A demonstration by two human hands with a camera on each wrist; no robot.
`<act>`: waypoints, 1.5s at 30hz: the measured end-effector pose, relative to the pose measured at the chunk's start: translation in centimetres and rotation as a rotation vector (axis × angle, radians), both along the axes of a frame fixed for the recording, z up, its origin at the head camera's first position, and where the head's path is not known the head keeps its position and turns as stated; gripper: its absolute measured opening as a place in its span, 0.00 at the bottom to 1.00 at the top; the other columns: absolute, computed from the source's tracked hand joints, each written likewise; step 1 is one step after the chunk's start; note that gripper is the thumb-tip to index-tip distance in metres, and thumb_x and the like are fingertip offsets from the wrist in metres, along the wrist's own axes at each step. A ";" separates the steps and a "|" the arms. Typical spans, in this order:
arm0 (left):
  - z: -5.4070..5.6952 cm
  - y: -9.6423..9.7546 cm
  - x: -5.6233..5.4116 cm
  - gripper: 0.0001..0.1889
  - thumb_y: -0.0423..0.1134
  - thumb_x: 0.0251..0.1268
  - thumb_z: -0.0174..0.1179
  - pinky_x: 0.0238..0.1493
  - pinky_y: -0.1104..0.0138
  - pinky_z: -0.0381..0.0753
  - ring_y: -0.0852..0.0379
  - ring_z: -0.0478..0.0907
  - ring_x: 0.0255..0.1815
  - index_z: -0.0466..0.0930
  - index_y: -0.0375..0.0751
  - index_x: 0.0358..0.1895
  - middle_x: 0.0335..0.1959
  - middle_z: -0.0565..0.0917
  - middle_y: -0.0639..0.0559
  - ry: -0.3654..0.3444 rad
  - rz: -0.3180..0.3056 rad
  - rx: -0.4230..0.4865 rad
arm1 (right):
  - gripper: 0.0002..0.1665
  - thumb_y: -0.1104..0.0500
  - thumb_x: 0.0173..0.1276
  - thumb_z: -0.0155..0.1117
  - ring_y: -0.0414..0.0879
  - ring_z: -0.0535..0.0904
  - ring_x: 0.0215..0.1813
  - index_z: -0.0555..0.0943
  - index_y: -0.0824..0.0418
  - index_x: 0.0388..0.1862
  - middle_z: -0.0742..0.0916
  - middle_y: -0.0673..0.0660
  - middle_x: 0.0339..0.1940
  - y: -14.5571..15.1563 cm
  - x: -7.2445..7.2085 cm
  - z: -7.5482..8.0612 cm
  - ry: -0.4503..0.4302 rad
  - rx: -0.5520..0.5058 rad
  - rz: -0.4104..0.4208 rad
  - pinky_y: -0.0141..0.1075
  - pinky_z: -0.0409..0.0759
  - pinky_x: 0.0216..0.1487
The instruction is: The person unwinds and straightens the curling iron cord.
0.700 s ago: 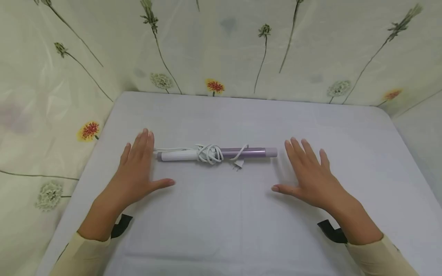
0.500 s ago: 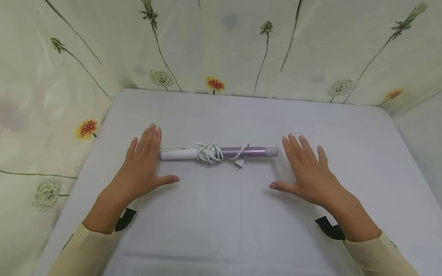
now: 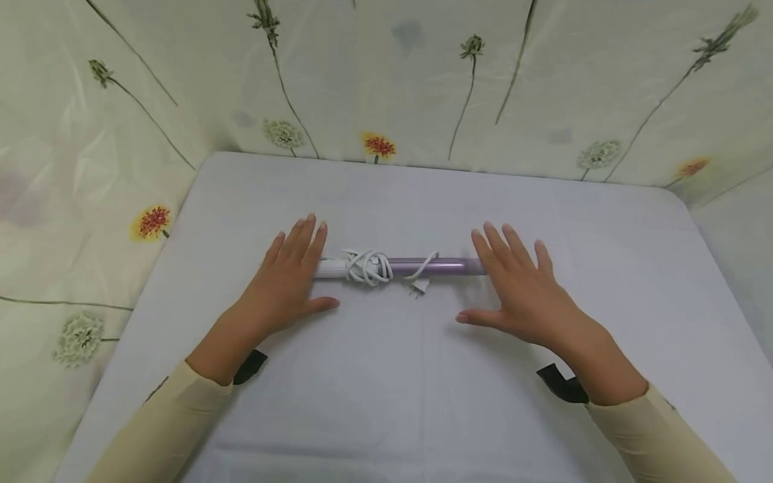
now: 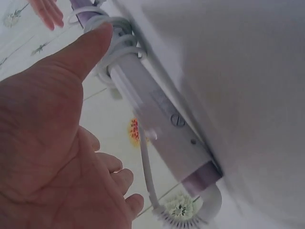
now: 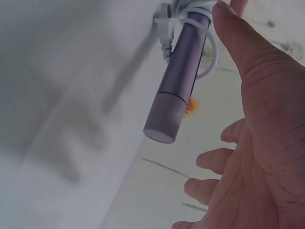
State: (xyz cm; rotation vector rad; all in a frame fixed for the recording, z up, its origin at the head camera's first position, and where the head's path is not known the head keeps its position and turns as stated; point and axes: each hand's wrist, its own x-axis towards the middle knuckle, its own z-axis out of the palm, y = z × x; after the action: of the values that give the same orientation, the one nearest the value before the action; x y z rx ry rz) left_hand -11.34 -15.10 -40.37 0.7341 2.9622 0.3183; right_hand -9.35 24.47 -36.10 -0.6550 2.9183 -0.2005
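A purple-and-white hair iron (image 3: 429,267) lies crosswise on the white-covered table. Its white cord (image 3: 367,268) is wound around the middle, and the two-pin plug (image 3: 419,287) rests just in front of the purple barrel. My left hand (image 3: 280,285), fingers straight and thumb spread, is over the handle end and hides part of it in the head view. The white handle (image 4: 147,109) shows beside that palm in the left wrist view. At the barrel's tip, my right hand (image 3: 525,295) is likewise spread, its fingers overlapping the tip. The capped tip (image 5: 164,119) appears beside the right palm.
The white table cover (image 3: 386,389) stretches out in front of the iron and to both sides. A flower-patterned sheet (image 3: 410,87) hangs behind the table and at its left. Dark straps (image 3: 561,384) sit by the wrists.
Both hands have moved inward toward the iron, the left one farther, and now overlap its two ends in the head view. The iron stays in place.
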 end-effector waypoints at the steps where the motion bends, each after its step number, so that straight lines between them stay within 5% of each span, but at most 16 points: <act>1: -0.1 0.2 -0.1 0.66 0.65 0.62 0.71 0.82 0.47 0.33 0.43 0.30 0.86 0.31 0.37 0.85 0.86 0.34 0.38 -0.009 -0.006 -0.001 | 0.76 0.19 0.59 0.66 0.59 0.32 0.87 0.37 0.52 0.88 0.44 0.57 0.88 -0.1 -0.1 0.0 -0.003 -0.001 0.002 0.70 0.31 0.76; 19: -2.1 1.8 -1.1 0.49 0.50 0.75 0.65 0.82 0.46 0.35 0.41 0.33 0.86 0.42 0.38 0.85 0.86 0.39 0.37 0.008 -0.039 -0.051 | 0.62 0.36 0.66 0.75 0.62 0.41 0.86 0.51 0.51 0.88 0.52 0.57 0.88 -3.3 -2.9 -1.4 -0.010 0.025 0.103 0.73 0.38 0.75; 28: -2.1 2.1 -1.2 0.38 0.47 0.78 0.61 0.81 0.45 0.39 0.39 0.37 0.86 0.56 0.36 0.82 0.86 0.45 0.37 -0.003 -0.023 -0.080 | 0.53 0.40 0.72 0.71 0.62 0.45 0.86 0.57 0.52 0.86 0.57 0.56 0.87 -4.0 -3.8 -2.2 -0.001 0.048 0.140 0.73 0.41 0.75; 37: -1.7 2.7 -1.2 0.32 0.44 0.77 0.63 0.74 0.42 0.60 0.37 0.61 0.78 0.67 0.36 0.77 0.78 0.66 0.36 0.013 0.000 -0.123 | 0.27 0.52 0.79 0.64 0.62 0.60 0.82 0.77 0.53 0.75 0.76 0.56 0.77 -4.0 -4.5 -2.1 0.120 -0.015 0.169 0.73 0.51 0.73; 45: -1.4 2.9 -1.3 0.29 0.43 0.76 0.65 0.69 0.42 0.67 0.38 0.66 0.76 0.70 0.35 0.74 0.76 0.69 0.37 0.020 -0.005 -0.146 | 0.23 0.59 0.76 0.68 0.60 0.68 0.78 0.82 0.55 0.68 0.83 0.55 0.69 -3.6 -4.7 -2.4 0.159 -0.071 0.198 0.71 0.57 0.73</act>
State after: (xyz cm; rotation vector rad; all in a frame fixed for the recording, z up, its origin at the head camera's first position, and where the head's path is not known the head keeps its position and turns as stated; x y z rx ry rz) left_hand -12.66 -12.22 -41.74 0.7313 2.9618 0.0936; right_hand -14.02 20.83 -38.51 -1.0084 2.9805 -0.2405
